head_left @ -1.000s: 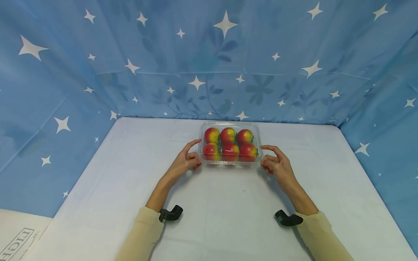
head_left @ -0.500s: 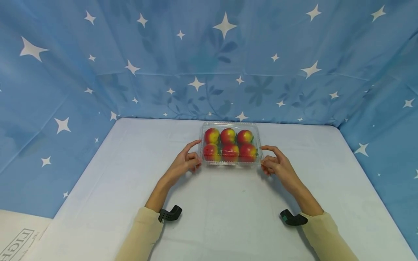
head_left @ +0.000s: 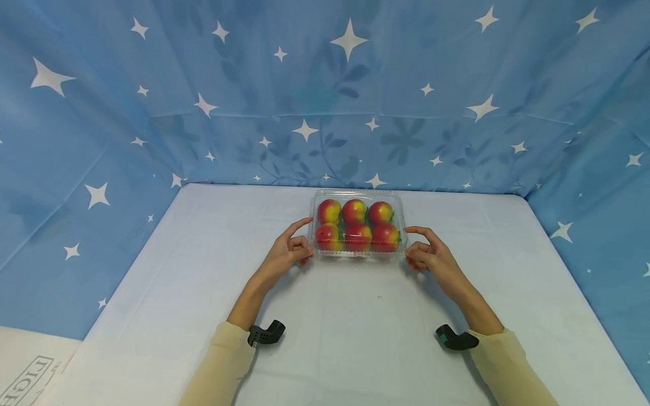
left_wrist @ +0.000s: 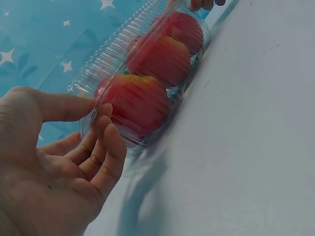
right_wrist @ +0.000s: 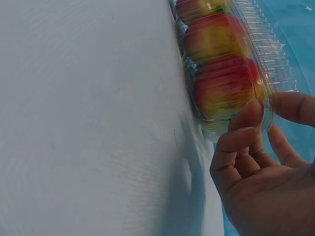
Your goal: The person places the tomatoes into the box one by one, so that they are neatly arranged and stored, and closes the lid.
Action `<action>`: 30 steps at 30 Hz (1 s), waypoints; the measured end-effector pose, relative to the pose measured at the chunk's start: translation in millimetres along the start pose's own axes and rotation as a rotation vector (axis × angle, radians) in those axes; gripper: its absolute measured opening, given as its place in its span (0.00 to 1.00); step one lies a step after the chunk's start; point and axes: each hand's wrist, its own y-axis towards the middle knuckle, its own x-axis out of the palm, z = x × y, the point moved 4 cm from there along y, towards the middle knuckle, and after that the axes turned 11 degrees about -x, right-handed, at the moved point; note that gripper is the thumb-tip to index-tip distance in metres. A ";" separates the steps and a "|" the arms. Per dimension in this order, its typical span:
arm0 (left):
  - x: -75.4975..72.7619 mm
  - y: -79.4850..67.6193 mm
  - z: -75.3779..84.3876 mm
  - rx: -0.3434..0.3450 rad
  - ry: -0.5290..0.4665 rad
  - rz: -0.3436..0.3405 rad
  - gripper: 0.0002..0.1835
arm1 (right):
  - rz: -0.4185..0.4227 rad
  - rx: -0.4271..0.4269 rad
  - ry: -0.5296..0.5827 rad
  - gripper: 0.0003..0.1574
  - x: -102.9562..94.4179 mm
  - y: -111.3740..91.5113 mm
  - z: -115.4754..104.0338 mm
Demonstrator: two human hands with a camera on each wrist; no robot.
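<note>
A clear plastic clamshell container (head_left: 359, 254) sits near the back edge of the table, its lid down over several red-and-yellow fruits (head_left: 358, 237). At its left end, my left hand (head_left: 284, 254) pinches the rim by the front corner, index finger stretched along the side. The left wrist view shows thumb and fingertips meeting at the clear corner (left_wrist: 88, 118). My right hand (head_left: 434, 256) mirrors this at the right end, thumb and curled fingers gripping the other front corner (right_wrist: 268, 110) in the right wrist view. The fruits' undersides are hidden by the container.
A white cloth covers the table (head_left: 355, 338). Blue star-patterned curtain (head_left: 325, 90) rises behind it and on both sides. A pale printed box (head_left: 30, 361) lies at the lower left, beyond the table's edge. Black wrist cameras (head_left: 266, 332) sit at both cuffs.
My right forearm and wrist have shifted slightly to the right since a second ago, while the fingers stay on the container. The container and my left hand show no clear movement.
</note>
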 end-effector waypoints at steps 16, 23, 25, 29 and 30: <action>-1.6 -1.4 -2.1 -0.024 0.075 0.038 0.39 | -0.016 -0.012 -0.023 0.32 -0.7 -0.8 0.7; -1.7 0.1 -3.1 -0.019 0.116 0.036 0.38 | -0.006 -0.009 -0.080 0.33 -3.1 -0.3 -0.5; -2.2 0.1 -3.0 -0.018 0.131 0.044 0.38 | 0.008 -0.010 -0.115 0.32 -4.2 -0.2 -1.6; -3.6 -0.8 -2.3 -0.018 0.180 0.068 0.37 | 0.040 -0.047 -0.190 0.31 -6.5 -0.3 -4.8; -4.0 -1.0 -1.9 -0.019 0.193 0.074 0.37 | 0.051 -0.061 -0.204 0.30 -7.2 -0.4 -5.9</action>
